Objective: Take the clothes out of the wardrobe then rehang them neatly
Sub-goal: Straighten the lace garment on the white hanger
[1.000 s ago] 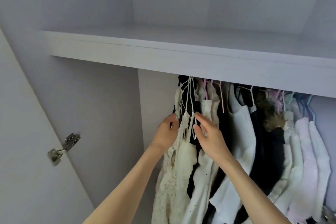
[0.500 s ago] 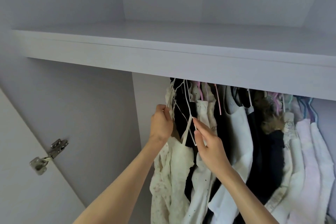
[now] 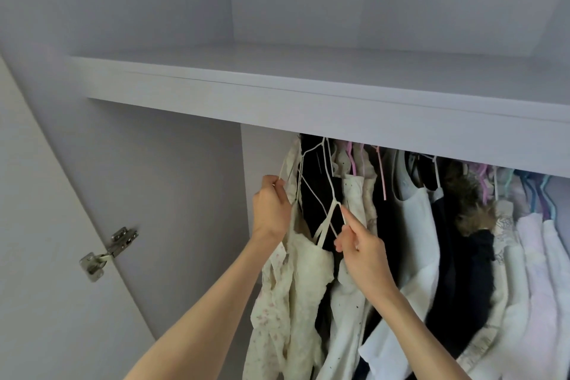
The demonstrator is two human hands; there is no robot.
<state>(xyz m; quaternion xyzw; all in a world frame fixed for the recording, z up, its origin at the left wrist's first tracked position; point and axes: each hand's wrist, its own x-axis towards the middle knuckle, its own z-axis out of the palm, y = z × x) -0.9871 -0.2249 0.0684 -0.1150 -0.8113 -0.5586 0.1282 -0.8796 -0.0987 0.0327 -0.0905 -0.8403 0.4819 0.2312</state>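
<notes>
Both arms reach up into the wardrobe (image 3: 172, 182), under the shelf (image 3: 308, 108). The left hand (image 3: 271, 210) has its fingers curled round the end of a white hanger (image 3: 311, 182) at the far left of the row, gripping it together with a thin strap. The right hand (image 3: 364, 256) is a little lower and to the right, well apart from the left one – its thumb and forefinger pinch the thin white straps of a cream dress (image 3: 296, 293) that hangs from that hanger. The dress droops between the two forearms. Behind it is a black garment (image 3: 320, 194), and further right the other clothes (image 3: 462, 256) are packed close – white, black, one with a fur collar, pale pink ones. A metal hinge (image 3: 108, 253) sits on the open door (image 3: 37, 256) at the left.
</notes>
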